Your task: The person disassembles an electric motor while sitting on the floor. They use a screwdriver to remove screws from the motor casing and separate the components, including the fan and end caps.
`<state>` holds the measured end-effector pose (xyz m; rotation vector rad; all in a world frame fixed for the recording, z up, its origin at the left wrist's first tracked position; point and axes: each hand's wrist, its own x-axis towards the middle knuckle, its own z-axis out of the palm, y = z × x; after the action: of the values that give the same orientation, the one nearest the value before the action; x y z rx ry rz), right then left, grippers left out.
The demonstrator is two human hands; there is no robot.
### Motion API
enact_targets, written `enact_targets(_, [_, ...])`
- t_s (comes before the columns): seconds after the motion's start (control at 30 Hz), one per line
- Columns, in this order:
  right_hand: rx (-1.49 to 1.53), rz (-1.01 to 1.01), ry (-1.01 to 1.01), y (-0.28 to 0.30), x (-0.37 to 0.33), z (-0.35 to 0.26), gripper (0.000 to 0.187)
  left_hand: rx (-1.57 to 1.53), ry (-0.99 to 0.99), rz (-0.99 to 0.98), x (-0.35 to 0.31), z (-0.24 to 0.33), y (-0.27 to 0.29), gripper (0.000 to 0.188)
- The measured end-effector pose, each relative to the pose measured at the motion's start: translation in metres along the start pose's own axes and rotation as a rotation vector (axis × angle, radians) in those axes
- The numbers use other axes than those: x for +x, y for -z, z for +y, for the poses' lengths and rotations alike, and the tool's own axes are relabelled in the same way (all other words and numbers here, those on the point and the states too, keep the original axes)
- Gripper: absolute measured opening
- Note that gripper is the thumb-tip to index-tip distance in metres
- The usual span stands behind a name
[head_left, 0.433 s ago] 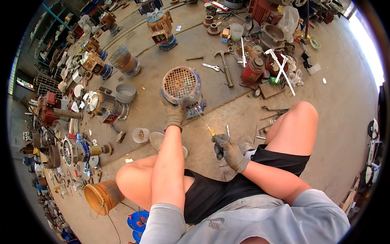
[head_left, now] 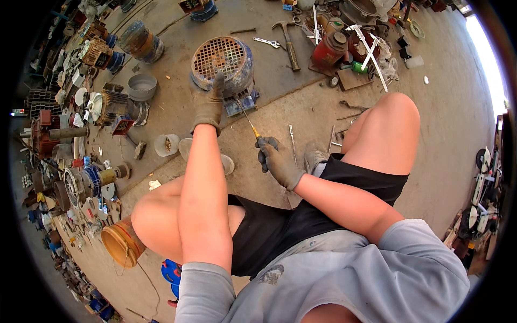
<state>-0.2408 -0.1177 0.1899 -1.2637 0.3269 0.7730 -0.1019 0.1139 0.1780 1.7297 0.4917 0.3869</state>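
A rusty-and-blue electric motor [head_left: 245, 67] with a round grille on top stands on the floor in front of me. My left hand [head_left: 207, 107], in a dirty work glove, grips its near left side, thumb up against the grille's rim; some fingers are hidden. My right hand [head_left: 280, 163], also gloved, is closed round a screwdriver [head_left: 255, 130] with a yellow handle. Its thin shaft points up and left, and the tip reaches the blue foot at the motor's lower front. Whether the tip sits on a screw is too small to tell.
Beyond the motor lie an adjustable wrench [head_left: 267, 42] and a hammer [head_left: 288, 46]. A red bottle jack [head_left: 329, 51] and white calipers [head_left: 370, 54] are at the right. To the left stand a clear tub of small parts [head_left: 167, 144], a grey bowl [head_left: 142, 87], other motors [head_left: 121, 105] and an orange bucket [head_left: 119, 245].
The view has shifted, so the scene sits higher and further left. The screwdriver in my right hand has come forward to the motor's foot. My left hand stays on the motor, thumb now raised.
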Motion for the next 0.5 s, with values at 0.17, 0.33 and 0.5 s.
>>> enact_targets(0.17, [0.070, 0.008, -0.006, -0.005, 0.006, -0.005, 0.031, -0.050, -0.011, 0.025, 0.000, 0.003, -0.004, 0.119])
enact_targets(0.33, [0.049, -0.012, 0.017, -0.011, 0.002, -0.007, 0.030, -0.029, -0.001, 0.022, 0.004, -0.001, -0.003, 0.121])
enact_targets(0.5, [0.052, -0.004, -0.009, -0.012, 0.006, -0.004, 0.030, 0.091, -0.009, 0.061, 0.005, -0.006, -0.001, 0.123])
